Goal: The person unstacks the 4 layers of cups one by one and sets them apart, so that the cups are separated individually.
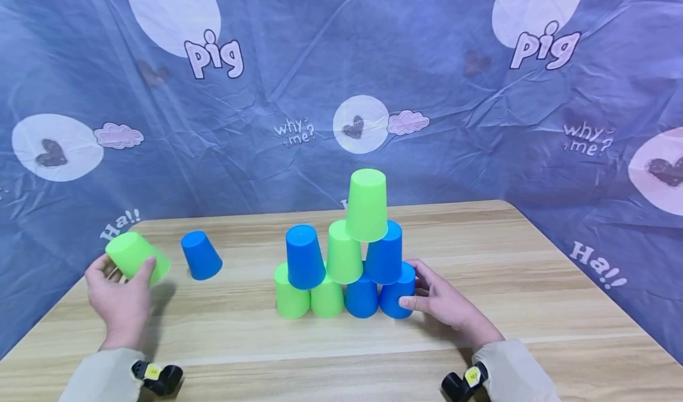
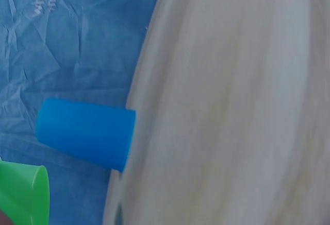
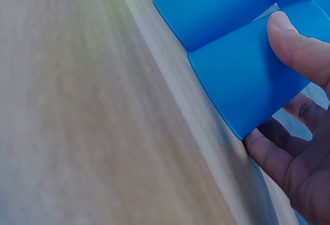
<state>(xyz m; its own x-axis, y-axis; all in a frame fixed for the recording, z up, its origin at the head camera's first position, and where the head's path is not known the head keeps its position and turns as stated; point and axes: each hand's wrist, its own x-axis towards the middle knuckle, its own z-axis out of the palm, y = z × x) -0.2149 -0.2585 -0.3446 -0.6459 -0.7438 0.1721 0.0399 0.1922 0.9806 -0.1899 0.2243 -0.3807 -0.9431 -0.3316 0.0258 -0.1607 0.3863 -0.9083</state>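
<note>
My left hand (image 1: 120, 301) grips a tilted green cup (image 1: 136, 257) above the left side of the table, thumb on one side and fingers on the other. Just right of it, an upside-down blue cup (image 1: 201, 255) stands alone. In the middle rises a pyramid of upturned cups: two green and two blue at the base, then a blue cup (image 1: 305, 257), a green cup (image 1: 344, 252) and another blue cup (image 1: 385, 252), with one green cup (image 1: 367, 205) on top. At the base's right end, my right hand (image 1: 440, 298) holds the outermost blue cup (image 3: 252, 70), thumb in front, fingers behind.
The wooden table (image 1: 240, 360) has its back edge close behind the pyramid. A blue printed cloth (image 1: 299, 46) hangs behind and along both sides. Each sleeve carries a small black wrist camera, one on the left (image 1: 171, 380) and one on the right (image 1: 455, 386).
</note>
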